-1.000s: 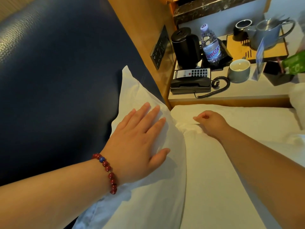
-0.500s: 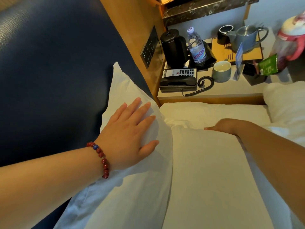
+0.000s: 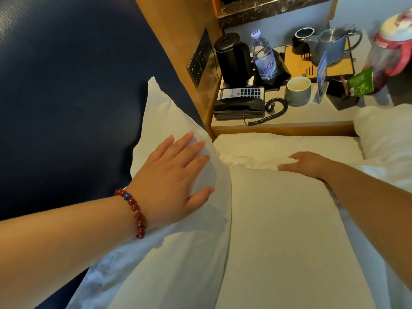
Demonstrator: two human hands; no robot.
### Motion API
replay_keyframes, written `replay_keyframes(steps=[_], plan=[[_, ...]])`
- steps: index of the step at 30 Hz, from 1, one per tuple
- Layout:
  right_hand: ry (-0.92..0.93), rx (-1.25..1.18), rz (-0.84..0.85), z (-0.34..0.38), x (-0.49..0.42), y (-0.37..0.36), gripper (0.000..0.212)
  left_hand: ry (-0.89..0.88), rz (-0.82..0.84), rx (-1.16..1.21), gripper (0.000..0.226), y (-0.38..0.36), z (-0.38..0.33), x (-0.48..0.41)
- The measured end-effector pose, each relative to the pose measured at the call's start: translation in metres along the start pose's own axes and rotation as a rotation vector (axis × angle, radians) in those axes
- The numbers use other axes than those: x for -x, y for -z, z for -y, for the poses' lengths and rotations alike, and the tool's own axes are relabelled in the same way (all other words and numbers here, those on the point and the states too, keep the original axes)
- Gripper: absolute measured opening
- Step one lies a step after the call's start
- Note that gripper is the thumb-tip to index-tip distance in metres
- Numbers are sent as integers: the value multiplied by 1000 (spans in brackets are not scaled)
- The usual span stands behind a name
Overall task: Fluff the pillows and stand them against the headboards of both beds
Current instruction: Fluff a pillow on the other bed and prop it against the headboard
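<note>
A white pillow (image 3: 169,117) leans upright against the dark blue padded headboard (image 3: 66,97). My left hand (image 3: 171,184), with a red bead bracelet on the wrist, lies flat and open on the pillow's front face. My right hand (image 3: 307,163) rests palm down, fingers spread, on the white bedding (image 3: 278,230) just right of the pillow's lower edge. Another white pillow (image 3: 388,132) shows at the right edge.
A bedside table (image 3: 289,121) beyond the bed holds a black telephone (image 3: 239,103), a black kettle (image 3: 233,59), a water bottle (image 3: 263,56), a cup (image 3: 298,89), a grey teapot (image 3: 332,45) on a wooden tray and a red-and-white container (image 3: 392,52). A switch panel (image 3: 199,61) sits on the wooden wall.
My right hand has opened from a closed grip on the bedding and moved right, now lying flat. The left hand stays pressed on the pillow. The view has shifted slightly.
</note>
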State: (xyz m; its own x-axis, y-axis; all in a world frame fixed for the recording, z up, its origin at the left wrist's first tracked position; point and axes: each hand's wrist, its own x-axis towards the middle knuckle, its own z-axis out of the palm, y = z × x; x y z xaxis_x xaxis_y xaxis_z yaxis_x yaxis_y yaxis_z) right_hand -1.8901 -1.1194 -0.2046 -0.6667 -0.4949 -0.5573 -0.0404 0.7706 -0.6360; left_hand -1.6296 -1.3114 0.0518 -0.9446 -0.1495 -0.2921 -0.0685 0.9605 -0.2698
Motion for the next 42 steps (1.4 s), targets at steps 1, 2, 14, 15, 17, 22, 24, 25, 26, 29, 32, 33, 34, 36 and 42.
replay_keyframes(steps=[1,2,14,15,17,22,24,25,26,29,32,33,34,36,42], plan=[[-19,133,14,-1,-2,1,69,-6,0,-5,80,0,0,0],[-24,186,-38,-3,-5,1,62,-10,-2,-6,80,0,1,0],[266,642,-253,0,101,-46,80,-44,-70,-4,80,-7,4,-1],[141,626,-225,-6,100,-35,86,-53,-78,-4,78,-7,5,-1],[-66,559,-237,-13,101,-17,87,-67,-96,-13,75,-10,7,-2],[222,489,-410,3,154,-64,66,-94,-74,-82,74,-13,1,-4],[188,524,-356,-4,185,-99,69,-128,-40,-130,72,-13,-6,-2],[166,555,-359,-13,202,-116,71,-145,-19,-148,70,-12,-12,0],[154,568,-374,-22,220,-130,71,-156,-3,-159,67,-12,-17,2],[127,497,-418,-48,270,-160,74,-137,-15,-141,58,-14,-35,11],[33,478,-420,-70,307,-173,73,-77,-68,-90,52,-25,-54,30],[-14,468,-426,-75,317,-177,70,-72,-93,-91,50,-32,-60,38],[-71,447,-429,-77,326,-180,68,-74,-113,-86,47,-40,-68,47],[-245,393,-400,-78,346,-185,70,-97,-97,-29,41,-54,-84,62],[-377,355,-295,-58,412,-201,69,-102,49,135,37,-81,-123,92]])
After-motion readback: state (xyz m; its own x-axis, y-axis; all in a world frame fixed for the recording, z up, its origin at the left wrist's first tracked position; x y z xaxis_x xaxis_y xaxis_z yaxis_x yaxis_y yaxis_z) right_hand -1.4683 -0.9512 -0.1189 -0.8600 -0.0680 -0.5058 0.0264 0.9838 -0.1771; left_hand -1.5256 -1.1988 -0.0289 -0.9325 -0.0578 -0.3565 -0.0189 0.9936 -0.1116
